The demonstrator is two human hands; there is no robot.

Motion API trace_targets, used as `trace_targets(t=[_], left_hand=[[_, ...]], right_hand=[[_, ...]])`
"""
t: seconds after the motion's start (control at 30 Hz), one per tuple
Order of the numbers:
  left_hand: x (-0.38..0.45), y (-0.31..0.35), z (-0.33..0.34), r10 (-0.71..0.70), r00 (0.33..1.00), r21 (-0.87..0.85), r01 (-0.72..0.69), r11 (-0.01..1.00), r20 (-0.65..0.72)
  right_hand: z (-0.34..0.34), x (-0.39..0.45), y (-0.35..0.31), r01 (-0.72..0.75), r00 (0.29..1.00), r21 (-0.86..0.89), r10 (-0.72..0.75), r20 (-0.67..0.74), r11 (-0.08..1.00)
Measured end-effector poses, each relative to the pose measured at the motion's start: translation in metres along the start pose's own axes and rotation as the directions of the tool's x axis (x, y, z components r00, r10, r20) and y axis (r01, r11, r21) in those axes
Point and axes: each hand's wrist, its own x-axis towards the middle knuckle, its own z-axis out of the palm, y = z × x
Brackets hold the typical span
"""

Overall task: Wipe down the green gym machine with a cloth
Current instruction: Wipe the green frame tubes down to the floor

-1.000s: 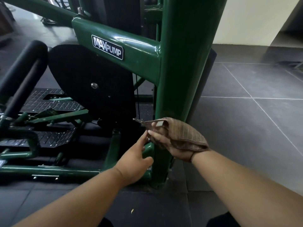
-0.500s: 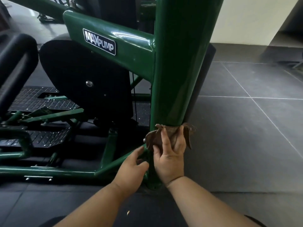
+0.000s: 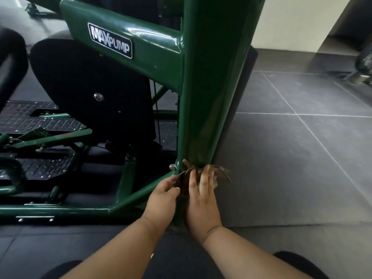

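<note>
While the person crouches low by the machine, both bare arms reach forward over a dark floor mat [image 3: 100, 238]. The left hand [image 3: 161, 196] curls its fingers round the side of the brown cloth [image 3: 189, 178] and pinches it against the bottom of the green post [image 3: 209, 93]. The right hand [image 3: 201, 202] lies flat on the cloth with its fingers straight, pressing it onto the post. A loose corner of the cloth sticks out to the right, just past the fingertips.

The cloth looks soft, thin and light. It folds and crumples easily, so it should bend round the post well. It could slip or bunch up, so a good place to hold it is in the middle, under a flat palm, with the other hand keeping the edge still. The post looks hard, smooth and shiny, so the cloth should slide along it without much push.

Just past the hands, a slanted green bar [image 3: 141, 190] joins the post near the floor, and a long green bar [image 3: 54, 210] runs along the ground. A little farther back are black ridged foot plates [image 3: 40, 121] and a big black cover [image 3: 94, 93] with a silver bolt [image 3: 98, 97]. Above that, a thick green beam [image 3: 153, 51] carries a MAXPUMP badge [image 3: 110, 40]. Grey floor tiles [image 3: 302, 148] spread out to the right, and a pale wall [image 3: 298, 21] stands far behind.
</note>
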Motion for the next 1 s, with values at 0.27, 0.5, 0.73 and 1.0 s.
trace_targets(t=[0.27, 0.5, 0.73, 1.0], left_hand=[[0.009, 0.001, 0.012, 0.048, 0.993, 0.026, -0.046, 0.999, -0.111], [0.017, 0.018, 0.001, 0.143, 0.927, -0.055, -0.172, 0.984, -0.346], [0.035, 0.046, 0.007, 0.226, 0.844, -0.062, -0.291, 0.955, -0.486], [0.044, 0.056, 0.036, 0.351, 0.81, 0.155, -0.315, 0.936, -0.469]], right_hand=[[0.011, 0.011, 0.015, 0.163, 0.975, -0.161, -0.133, 0.179, 0.973], [-0.015, 0.004, 0.014, 0.171, 0.982, -0.013, -0.171, -0.086, 0.985], [-0.015, 0.0, 0.029, 0.177, 0.96, 0.09, -0.152, -0.233, 0.98], [0.0, -0.013, 0.029, 0.015, 0.991, 0.223, 0.015, -0.132, 0.975]])
